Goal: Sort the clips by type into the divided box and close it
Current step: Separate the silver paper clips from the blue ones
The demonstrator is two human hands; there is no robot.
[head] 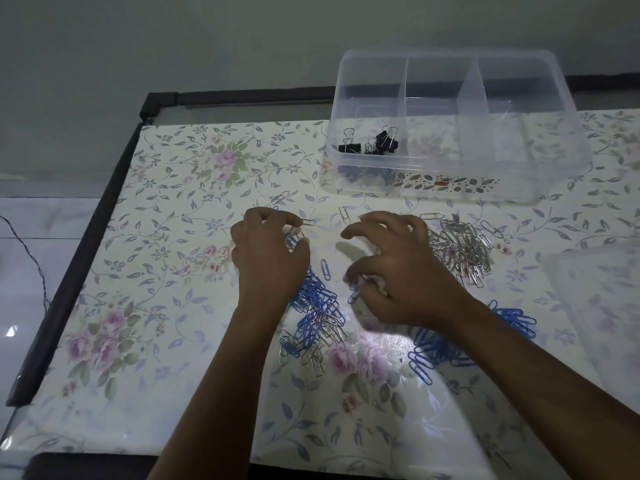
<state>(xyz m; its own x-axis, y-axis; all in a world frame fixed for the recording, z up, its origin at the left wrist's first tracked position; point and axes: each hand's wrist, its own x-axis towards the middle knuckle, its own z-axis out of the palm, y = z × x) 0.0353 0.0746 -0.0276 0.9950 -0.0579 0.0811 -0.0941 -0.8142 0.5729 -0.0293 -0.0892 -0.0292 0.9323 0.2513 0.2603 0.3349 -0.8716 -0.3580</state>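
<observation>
My left hand (266,254) pinches a silver paper clip (308,222) between thumb and forefinger, and more clips show under its curled fingers. My right hand (398,271) hovers with its fingers bent and spread above the table, over a loose blue clip (353,294); I see nothing gripped in it. A mixed pile of blue and silver clips (315,317) lies below my left hand. To the right sits a silver clip pile (460,251). A blue clip pile (429,351) lies under my right forearm. The clear divided box (540,161) stands open behind, with black binder clips (375,143) in its left compartment.
The floral tablecloth (173,271) covers a table with a dark edge (86,230) on the left. A translucent lid (602,306) lies at the right edge. Single silver clips (344,213) are scattered just in front of the box. A thin cable (31,258) runs across the floor at left.
</observation>
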